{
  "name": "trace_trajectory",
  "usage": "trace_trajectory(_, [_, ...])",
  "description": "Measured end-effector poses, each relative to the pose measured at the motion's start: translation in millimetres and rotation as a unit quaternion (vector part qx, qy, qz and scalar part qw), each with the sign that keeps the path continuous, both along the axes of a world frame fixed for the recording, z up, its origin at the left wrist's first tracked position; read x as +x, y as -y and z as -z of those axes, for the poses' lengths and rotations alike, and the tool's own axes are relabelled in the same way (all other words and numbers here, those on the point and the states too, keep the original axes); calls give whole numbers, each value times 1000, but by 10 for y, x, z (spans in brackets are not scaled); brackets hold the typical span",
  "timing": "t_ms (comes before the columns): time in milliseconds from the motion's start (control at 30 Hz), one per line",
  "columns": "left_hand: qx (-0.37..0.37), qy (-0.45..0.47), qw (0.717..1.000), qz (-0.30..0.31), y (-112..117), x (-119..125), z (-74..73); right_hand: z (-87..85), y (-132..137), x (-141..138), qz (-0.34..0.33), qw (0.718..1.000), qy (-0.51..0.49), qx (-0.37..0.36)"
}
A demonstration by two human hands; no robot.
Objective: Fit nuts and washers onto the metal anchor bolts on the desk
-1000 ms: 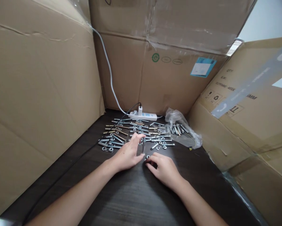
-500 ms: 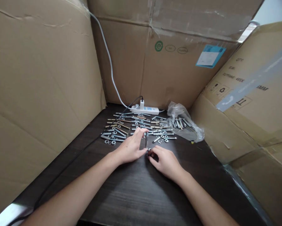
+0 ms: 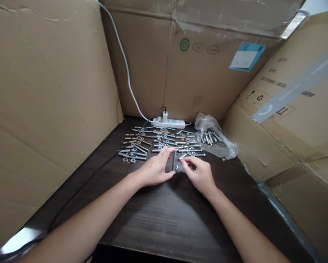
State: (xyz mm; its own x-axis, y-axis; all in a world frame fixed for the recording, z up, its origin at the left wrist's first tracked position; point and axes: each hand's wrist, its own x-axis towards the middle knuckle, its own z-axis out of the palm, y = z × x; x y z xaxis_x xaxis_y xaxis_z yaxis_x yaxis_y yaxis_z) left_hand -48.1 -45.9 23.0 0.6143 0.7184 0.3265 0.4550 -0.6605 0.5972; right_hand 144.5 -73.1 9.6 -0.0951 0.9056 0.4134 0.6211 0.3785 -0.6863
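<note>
My left hand [image 3: 155, 166] grips a silver bolt [image 3: 174, 161] lengthwise, its thumb at the near end and a finger at the far end. Just right of the bolt is a small washer [image 3: 176, 167], partly hidden. My right hand [image 3: 198, 171] has thumb and forefinger pinched together close to the bolt. Anything between those fingertips is too small to make out. Beyond them lies a short metal sleeve [image 3: 183, 156], partly covered by the fingers. Rows of bolts, sleeves, nuts and washers [image 3: 164, 140] spread behind both hands.
A clear plastic bag [image 3: 207, 124] with several bolts lies at the right. Behind the rows sits a white power strip [image 3: 172, 123] with a plugged-in charger. A black cable [image 3: 98, 171] crosses the dark table [image 3: 158, 215] at left. Cardboard boxes [image 3: 142, 73] wall three sides.
My right hand has moved away from the bolt's near end, forward and slightly right, toward the sleeve. The left hand still holds the bolt, now slightly further right. The view has tilted a little.
</note>
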Motion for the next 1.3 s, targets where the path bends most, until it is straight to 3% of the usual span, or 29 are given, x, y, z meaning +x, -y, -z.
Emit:
trace_trajectory(133, [-33,7,998,50,103,85,-39,3,-1,-1,15,969,-229,-87])
trace_trajectory(267, [-61,3,996,67,154,123,-66,46,-11,-33,-2,943,-306,-132])
trace_trajectory(733, [-87,-2,994,58,142,109,-56,-32,54,-52,-9,965,-248,-86])
trace_trajectory(833, [-81,1,995,57,136,107,-64,-7,32,-41,-10,956,-274,-105])
trace_trajectory(1033, [-65,-12,996,62,126,107,-71,74,-24,-21,-28,911,-370,-181])
trace_trajectory(1133, [-58,-25,996,62,115,107,-55,91,-32,-20,-42,904,-373,-202])
trace_trajectory(1200, [-42,-29,997,60,99,102,-32,92,-33,-17,-43,914,-350,-202])
trace_trajectory(1300, [-8,-23,999,32,54,76,7,90,-29,-5,-37,959,-238,-152])
